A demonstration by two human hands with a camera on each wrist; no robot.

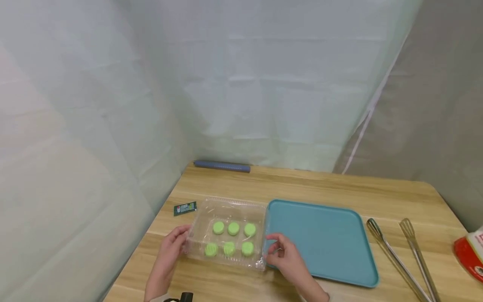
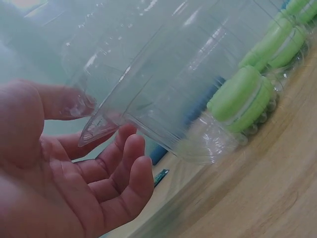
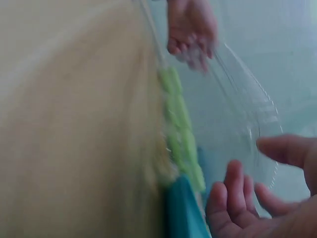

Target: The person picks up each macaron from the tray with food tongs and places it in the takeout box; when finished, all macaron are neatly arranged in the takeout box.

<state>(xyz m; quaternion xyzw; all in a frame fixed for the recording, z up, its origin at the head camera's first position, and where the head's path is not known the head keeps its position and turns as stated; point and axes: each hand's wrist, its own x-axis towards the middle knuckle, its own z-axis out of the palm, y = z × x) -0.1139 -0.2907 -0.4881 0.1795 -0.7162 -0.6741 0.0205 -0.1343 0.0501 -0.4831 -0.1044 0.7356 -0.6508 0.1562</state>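
A clear plastic clamshell box (image 1: 230,214) on the wooden table holds several light-green macarons (image 1: 233,228) in two rows. In the left wrist view, pale filling shows in the nearest macaron (image 2: 241,99). My left hand (image 1: 171,247) pinches the box's left rim between thumb and index finger, the other fingers loosely bent below it. Beside the right edge of the box is my right hand (image 1: 286,256). A gap separates its thumb from its bent fingers in the right wrist view; whether a fingertip touches the box, I cannot tell.
A blue tray (image 1: 320,243) lies right of the box. Two metal whisk-like tools (image 1: 394,256) (image 1: 419,256) lie beyond it, near a red-and-white package (image 1: 469,253). A small dark packet (image 1: 185,208) sits to the left, and a blue-grey bar (image 1: 222,166) lies along the back edge.
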